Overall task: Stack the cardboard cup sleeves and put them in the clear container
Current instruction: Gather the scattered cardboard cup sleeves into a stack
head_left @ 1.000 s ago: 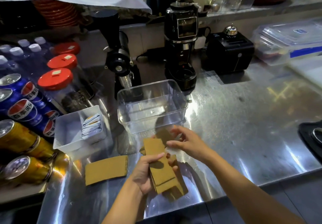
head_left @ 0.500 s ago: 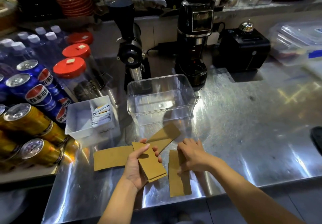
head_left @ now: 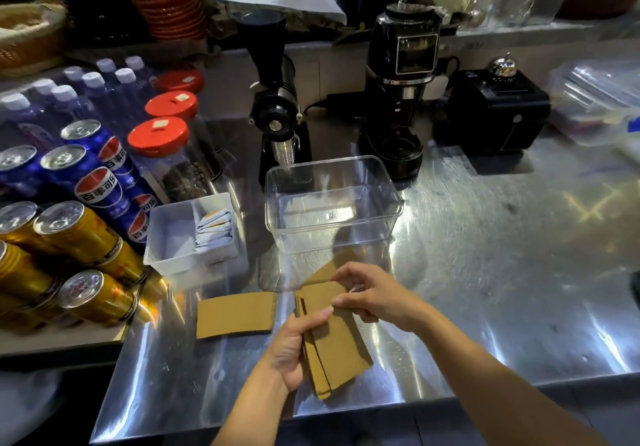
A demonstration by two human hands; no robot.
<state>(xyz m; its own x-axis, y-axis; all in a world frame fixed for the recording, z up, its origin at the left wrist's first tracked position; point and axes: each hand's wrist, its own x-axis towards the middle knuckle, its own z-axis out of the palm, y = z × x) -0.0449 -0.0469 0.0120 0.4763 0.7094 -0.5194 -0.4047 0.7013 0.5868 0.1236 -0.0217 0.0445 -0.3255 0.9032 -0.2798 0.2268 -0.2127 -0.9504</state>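
Hands meet over shiny steel counter (head_left: 485, 272). Left hand (head_left: 294, 348) clamped on small stack of flat brown cardboard cup sleeves (head_left: 337, 352), thumb on top. Right hand (head_left: 374, 295) pinches the stack's far end, fingers closed on it. One more brown sleeve (head_left: 235, 315) lies flat just left of the stack. Clear rectangular plastic container (head_left: 330, 203) stands open behind, near the hands, nothing inside.

To your left you have soda cans (head_left: 93, 182), red-lidded jars (head_left: 158, 137), and a white tray (head_left: 162, 237) of packets (head_left: 213, 227); grinders (head_left: 398, 99) stand behind.
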